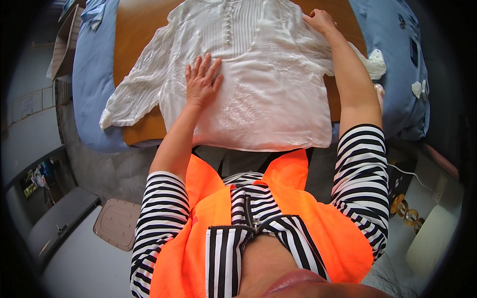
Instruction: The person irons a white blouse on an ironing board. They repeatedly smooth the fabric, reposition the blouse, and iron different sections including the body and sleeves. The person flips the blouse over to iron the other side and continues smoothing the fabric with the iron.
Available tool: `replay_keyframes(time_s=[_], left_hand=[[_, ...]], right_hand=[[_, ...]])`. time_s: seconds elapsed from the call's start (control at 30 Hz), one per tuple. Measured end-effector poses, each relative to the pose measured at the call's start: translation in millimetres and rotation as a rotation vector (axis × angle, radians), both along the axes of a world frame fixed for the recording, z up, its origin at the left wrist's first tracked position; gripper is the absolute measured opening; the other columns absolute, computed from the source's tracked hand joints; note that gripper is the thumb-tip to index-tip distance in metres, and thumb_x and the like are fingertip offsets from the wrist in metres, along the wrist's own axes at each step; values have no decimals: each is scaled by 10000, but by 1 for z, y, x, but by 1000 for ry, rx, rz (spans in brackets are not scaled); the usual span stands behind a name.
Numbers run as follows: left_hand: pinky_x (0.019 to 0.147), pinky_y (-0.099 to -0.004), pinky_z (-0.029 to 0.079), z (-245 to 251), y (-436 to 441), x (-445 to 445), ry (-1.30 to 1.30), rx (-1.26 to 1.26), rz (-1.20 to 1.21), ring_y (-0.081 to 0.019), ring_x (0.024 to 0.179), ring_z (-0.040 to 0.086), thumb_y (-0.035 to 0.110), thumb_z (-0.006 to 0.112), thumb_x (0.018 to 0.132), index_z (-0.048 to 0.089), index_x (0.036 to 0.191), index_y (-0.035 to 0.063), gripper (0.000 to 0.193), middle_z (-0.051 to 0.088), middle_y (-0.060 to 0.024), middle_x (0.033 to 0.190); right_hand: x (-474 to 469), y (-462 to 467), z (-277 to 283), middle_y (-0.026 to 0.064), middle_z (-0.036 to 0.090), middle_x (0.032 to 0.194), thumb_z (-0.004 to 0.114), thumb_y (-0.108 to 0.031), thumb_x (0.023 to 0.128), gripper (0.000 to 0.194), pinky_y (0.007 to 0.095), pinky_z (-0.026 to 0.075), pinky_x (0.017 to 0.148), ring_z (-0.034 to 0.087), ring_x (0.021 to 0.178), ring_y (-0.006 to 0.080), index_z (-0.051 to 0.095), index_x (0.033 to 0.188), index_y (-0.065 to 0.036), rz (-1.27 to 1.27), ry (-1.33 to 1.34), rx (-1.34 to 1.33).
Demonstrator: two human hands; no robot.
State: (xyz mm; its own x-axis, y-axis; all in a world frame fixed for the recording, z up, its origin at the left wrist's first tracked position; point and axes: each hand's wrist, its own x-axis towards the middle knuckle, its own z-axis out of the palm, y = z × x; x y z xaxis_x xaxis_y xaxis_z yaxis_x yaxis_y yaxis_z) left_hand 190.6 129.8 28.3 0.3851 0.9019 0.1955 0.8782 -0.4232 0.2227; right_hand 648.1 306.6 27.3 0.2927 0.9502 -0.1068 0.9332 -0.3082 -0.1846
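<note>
A white long-sleeved blouse [275, 100] with a pleated front panel and a column of pearl-like buttons [227, 26] lies spread out before me. My left hand [204, 80] rests palm down on the blouse, beside the lower left corner of the pleated panel, with its fingers apart. My right hand [321, 21] is at the blouse's upper right edge, near the shoulder or sleeve. Its fingers are bent and touch the fabric; whether they pinch it is hard to see. The left sleeve [130, 100] reaches out to the side, while my right forearm partly covers the other sleeve.
Under the blouse are a brown board [139, 41] and blue cloth [91, 97]. A dark phone-like object [414, 52] and a small white item [416, 89] lie on the cloth at right. A brownish plastic lid or box [117, 224] stands on the floor at lower left.
</note>
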Motion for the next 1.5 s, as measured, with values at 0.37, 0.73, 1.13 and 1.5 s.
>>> replay_keyframes(time_s=[0.37,0.73,1.13,1.5], left_hand=[[1196,-523,118,-5,1,-1,5,-6,22,-293,1460,273,449,530,937,487,1434,307,519,361,-49,1561],[1193,-527,119,-3,0,-1,-3,-3,13,-289,1461,274,449,536,939,482,1438,314,520,349,-52,1568],[1186,-537,122,-4,0,-4,-20,-9,9,-300,1466,259,450,546,939,477,1441,308,525,334,-57,1574],[1156,-576,156,-3,-28,-52,-199,112,125,-322,1432,304,445,558,948,477,1434,260,526,389,-66,1524]], right_hand=[[-8,-1,1,50,668,1197,506,-347,950,234,563,381,998,586,1159,307,700,1031,-246,-147,-303,243],[-2,20,-13,74,675,1116,542,-362,938,258,522,416,983,645,1030,300,679,1098,-214,-125,-228,264],[-141,-79,-1,58,558,1326,611,-381,914,417,464,343,1020,483,1231,254,607,1286,-194,384,-197,641],[-223,-273,7,98,468,1437,637,-358,912,484,489,246,1129,388,1369,272,558,1359,-193,669,92,398]])
